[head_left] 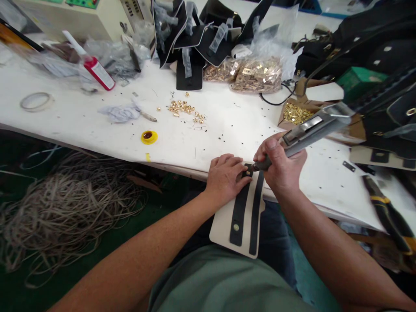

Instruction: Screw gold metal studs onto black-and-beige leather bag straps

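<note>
My right hand (284, 167) is wrapped around a grey electric screwdriver (312, 130), tilted with its tip down at the left. The tip meets a small gold fitting (248, 172) on a black strap end. My left hand (225, 180) presses on the beige panel (222, 227), thumb and fingers either side of that strap end. Two black strips run along the panel, and one carries a round stud (236, 227) near its lower end. Part of the panel rests on the table edge, and the rest extends over my lap. The left fingertips partly cover the strap.
Loose gold fittings (182, 107) lie on the white table (227, 125). Further right are a box of gold pieces (295, 113) and pliers (386, 212). Bagged metal parts (258, 73), black leather pieces (189, 78) and a red bottle (99, 73) stand behind. Tangled cord (65, 208) lies below left.
</note>
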### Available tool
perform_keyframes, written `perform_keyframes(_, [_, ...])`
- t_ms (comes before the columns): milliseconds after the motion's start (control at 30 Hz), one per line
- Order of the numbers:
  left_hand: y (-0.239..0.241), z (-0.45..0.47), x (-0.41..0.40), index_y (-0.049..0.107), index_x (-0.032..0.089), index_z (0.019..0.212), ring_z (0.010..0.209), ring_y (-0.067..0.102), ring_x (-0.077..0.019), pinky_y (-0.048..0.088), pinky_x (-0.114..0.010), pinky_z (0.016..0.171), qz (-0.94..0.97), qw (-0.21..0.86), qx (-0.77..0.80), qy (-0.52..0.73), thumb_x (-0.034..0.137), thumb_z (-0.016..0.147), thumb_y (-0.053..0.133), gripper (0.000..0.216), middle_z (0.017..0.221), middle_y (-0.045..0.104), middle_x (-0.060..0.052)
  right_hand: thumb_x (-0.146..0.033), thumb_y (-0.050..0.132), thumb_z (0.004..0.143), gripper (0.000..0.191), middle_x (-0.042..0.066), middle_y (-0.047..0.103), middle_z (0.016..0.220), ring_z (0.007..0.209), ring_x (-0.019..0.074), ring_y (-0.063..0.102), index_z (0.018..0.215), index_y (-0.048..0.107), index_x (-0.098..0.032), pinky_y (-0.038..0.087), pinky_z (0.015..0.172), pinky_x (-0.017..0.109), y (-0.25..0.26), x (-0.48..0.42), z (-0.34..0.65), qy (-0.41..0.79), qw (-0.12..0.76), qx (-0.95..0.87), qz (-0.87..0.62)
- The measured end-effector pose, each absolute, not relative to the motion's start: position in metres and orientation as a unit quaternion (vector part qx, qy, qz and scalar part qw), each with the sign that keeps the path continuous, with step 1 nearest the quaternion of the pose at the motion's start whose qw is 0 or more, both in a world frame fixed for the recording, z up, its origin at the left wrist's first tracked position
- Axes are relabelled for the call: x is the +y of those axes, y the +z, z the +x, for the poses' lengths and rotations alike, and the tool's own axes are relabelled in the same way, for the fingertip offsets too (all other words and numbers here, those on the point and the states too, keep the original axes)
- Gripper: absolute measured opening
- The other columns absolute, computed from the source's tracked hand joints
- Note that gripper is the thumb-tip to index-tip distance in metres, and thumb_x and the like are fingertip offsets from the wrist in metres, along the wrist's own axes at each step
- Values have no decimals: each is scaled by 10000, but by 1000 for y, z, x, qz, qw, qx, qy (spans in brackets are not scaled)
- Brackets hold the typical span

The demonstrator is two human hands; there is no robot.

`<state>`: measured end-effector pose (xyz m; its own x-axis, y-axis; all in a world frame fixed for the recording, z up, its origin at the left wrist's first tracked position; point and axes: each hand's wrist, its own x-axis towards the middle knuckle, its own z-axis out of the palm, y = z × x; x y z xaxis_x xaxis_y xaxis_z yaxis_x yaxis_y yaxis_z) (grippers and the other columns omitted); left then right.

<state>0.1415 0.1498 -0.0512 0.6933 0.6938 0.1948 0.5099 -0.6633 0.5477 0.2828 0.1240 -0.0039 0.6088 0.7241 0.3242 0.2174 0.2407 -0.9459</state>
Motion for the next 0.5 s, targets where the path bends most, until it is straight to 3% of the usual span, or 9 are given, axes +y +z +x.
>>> perform_keyframes(500, [-52,141,150,705,291,1088,1281,479,-270,352,-466,1025,893,229,336,192,475,880,700,279,1310,669,14,-430,726,855,351,-42,556,579,487,123,534,651,540,-213,467,469,264,-5,117,279,191,635,-466,-586])
